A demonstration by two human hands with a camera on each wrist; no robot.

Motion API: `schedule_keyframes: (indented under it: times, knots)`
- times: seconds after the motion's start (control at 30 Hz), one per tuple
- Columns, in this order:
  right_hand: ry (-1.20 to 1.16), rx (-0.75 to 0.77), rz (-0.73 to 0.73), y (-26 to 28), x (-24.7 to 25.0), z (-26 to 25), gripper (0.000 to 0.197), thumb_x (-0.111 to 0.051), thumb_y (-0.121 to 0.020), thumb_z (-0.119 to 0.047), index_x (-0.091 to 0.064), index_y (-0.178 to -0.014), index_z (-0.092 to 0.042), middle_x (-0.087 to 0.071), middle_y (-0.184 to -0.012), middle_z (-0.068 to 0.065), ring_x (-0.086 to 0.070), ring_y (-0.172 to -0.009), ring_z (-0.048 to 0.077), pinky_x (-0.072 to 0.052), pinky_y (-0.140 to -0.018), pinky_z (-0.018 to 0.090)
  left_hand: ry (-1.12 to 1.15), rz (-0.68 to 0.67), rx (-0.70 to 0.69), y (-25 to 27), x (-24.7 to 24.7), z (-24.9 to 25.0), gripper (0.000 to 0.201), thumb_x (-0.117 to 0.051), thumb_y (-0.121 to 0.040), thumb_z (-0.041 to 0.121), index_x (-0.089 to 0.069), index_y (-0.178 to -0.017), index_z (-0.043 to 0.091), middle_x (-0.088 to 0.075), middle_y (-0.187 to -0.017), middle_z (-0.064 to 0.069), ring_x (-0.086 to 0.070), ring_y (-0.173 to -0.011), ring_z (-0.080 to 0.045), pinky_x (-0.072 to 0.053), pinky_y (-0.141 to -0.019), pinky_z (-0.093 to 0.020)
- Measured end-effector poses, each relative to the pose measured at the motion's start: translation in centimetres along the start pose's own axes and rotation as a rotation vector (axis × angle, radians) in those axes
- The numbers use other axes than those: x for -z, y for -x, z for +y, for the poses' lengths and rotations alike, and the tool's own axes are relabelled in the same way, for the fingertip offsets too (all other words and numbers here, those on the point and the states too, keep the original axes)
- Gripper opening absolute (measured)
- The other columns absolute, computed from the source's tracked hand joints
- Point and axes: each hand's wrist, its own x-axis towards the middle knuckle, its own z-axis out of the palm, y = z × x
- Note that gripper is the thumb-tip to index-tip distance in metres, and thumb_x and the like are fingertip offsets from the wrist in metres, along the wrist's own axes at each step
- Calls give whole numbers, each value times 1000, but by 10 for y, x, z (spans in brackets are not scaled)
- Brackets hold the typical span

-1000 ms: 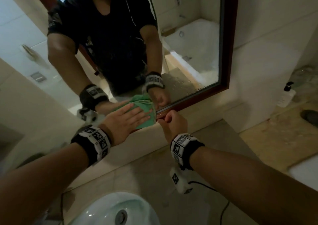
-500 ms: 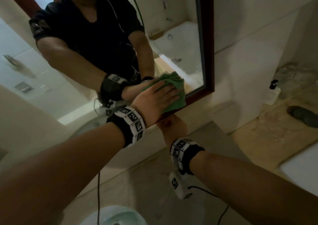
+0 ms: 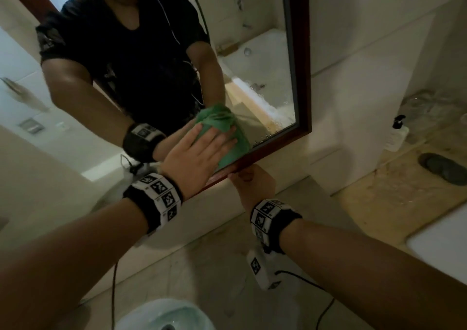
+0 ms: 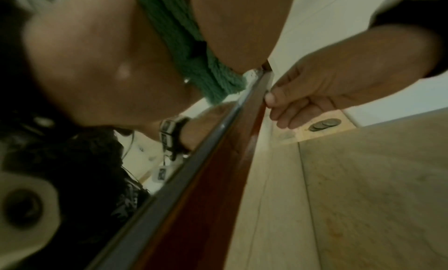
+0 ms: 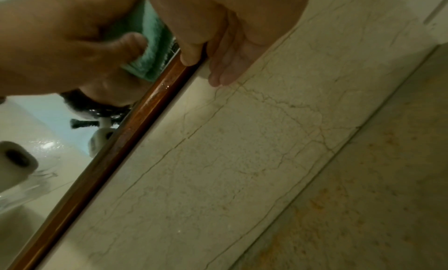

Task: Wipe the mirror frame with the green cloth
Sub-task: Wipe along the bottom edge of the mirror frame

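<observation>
the dark red mirror frame (image 3: 302,82) runs down the wall, the green cloth (image 3: 228,137) lies at its bottom rail under the left hand (image 3: 194,158), fingers flat and pressing, while the right hand (image 3: 255,185) pinches the rail from below.

The left hand (image 4: 97,54) fills the frame from nine to twelve o'clock, blurred, pressing the green cloth (image 4: 191,50) against the mirror. The red-brown frame (image 4: 218,168) runs from seven o'clock toward one. At two o'clock the right hand (image 4: 327,90) pinches the frame's edge beside the pale wall (image 4: 363,197).
</observation>
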Motion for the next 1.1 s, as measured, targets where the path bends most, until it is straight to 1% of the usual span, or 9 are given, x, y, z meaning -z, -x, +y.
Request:
schedule_keyframes:
  times: [0.13, 0.23, 0.33, 0.5, 0.6, 0.73, 0.9, 1.03, 1.1]
  knots:
    - [43, 18, 3, -5, 10, -2, 23, -67, -85, -37, -67, -90, -15, -74, -84, -1, -66, -78, 12, -44, -61, 14, 11, -24, -127, -23, -1, 14, 55, -22, -94, 28, -33, -146, 15, -30, -153, -5, -19, -142, -29, 3, -118, -45]
    - [98, 1, 4, -14, 16, -3, 28, -63, -86, -41, -69, -90, -14, -75, -90, 4, -67, -87, 21, -49, -73, 27, -23, -60, -198, -50, 10, 22, 57, -29, -96, 36, -24, -150, 18, -19, -157, -4, -14, -144, -27, 5, -117, -46]
    - [127, -29, 1, -18, 25, -6, 28, -63, -87, -38, -69, -95, -12, -74, -97, 3, -67, -93, 23, -46, -72, 26, -91, -172, -251, -80, 22, 33, 65, -28, -98, 38, 3, -152, 20, 7, -159, 0, 5, -146, -23, 17, -112, -43]
    - [110, -97, -28, -20, 31, -10, 28, -63, -88, -33, -69, -100, -8, -73, -100, 6, -65, -94, 24, -40, -66, 23, -126, -143, -222, -109, 40, 35, 66, -27, -97, 41, 4, -152, 22, 12, -159, 0, 7, -145, -23, 16, -112, -44]
    - [-8, -143, -19, -19, 27, -11, 32, -68, -84, -40, -71, -94, -10, -74, -93, 2, -66, -88, 20, -37, -53, 19, -94, -56, -110, -93, 48, 13, 67, -31, -96, 40, 0, -152, 20, 4, -160, -1, -1, -146, -23, 13, -113, -44]
    - [14, -147, 18, -12, 29, -14, 31, -67, -83, -44, -71, -93, -14, -73, -89, -1, -64, -83, 16, -41, -65, 22, 6, 74, -28, -49, 44, -13, 53, -34, -96, 27, -32, -147, 13, -32, -152, -7, -21, -140, -28, -2, -117, -44]
    - [28, -154, 8, -9, 31, -18, 31, -66, -85, -44, -70, -94, -14, -72, -92, 1, -64, -86, 17, -41, -67, 23, 12, -90, -41, -8, 21, -5, 58, -25, -90, 25, -33, -147, 13, -33, -152, -7, -24, -135, -30, -4, -117, -45]
    - [71, -112, -32, -8, 36, -23, 31, -63, -89, -39, -69, -95, -10, -72, -96, 5, -65, -94, 23, -41, -69, 24, 30, -143, -56, -26, 21, 16, 55, -26, -90, 24, -46, -140, 14, -46, -143, -6, -32, -133, -29, 0, -117, -42]
    - [165, -56, -49, -7, 39, -25, 30, -58, -92, -36, -69, -101, -10, -70, -102, 7, -64, -99, 26, -48, -79, 30, 23, -130, -88, -45, 26, 27, 57, -22, -90, 24, -43, -142, 16, -40, -148, -6, -31, -138, -29, 0, -117, -43]
